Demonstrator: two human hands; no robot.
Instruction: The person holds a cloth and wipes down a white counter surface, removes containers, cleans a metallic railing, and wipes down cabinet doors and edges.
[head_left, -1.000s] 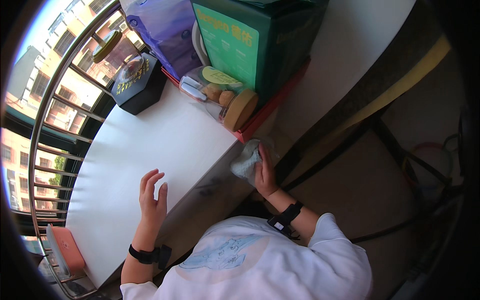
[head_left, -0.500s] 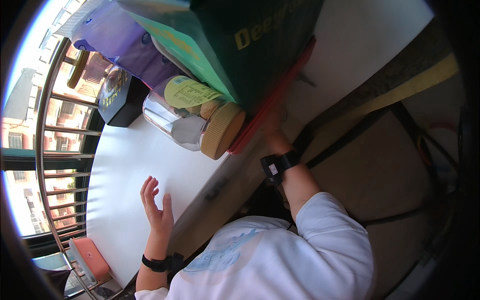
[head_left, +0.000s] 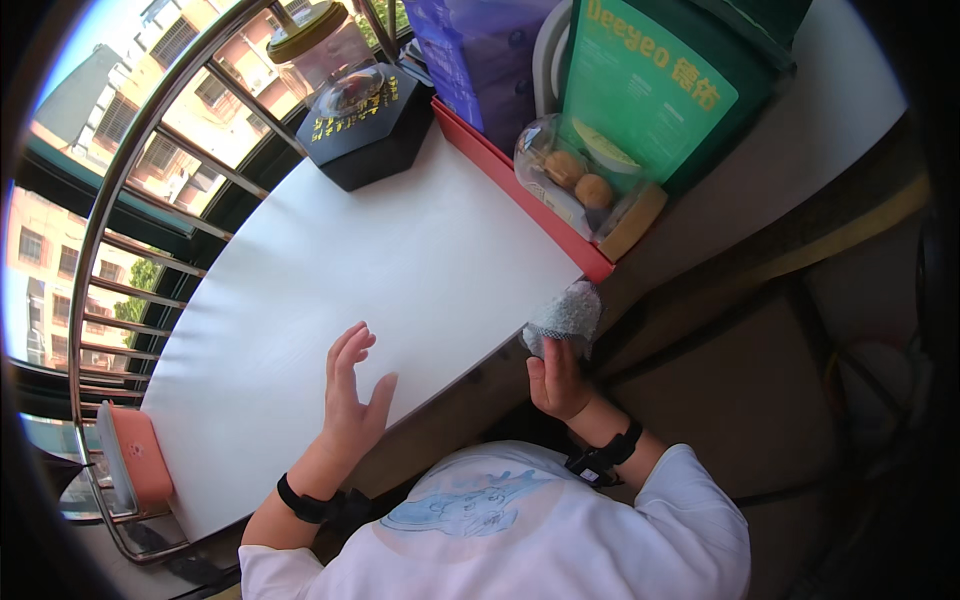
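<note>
- Grips a bunched, nubbly grey cloth (head_left: 567,318) (with a dark patterned hem) in the right hand (head_left: 560,382), at the edge of the smooth white tabletop (head_left: 370,260), just beside the corner of a red tray (head_left: 515,188).
- Holds the left hand (head_left: 355,392) open, with fingers loosely bent, over the tabletop (touching or not, cannot tell).
- Has ahead a tilted, clear rounded jar (head_left: 578,195) with a flat tan lid, and a black hexagonal box (head_left: 372,128).

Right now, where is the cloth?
In the head view, right of centre: the cloth is in the right hand, at the edge of the table, near the red tray.
</note>
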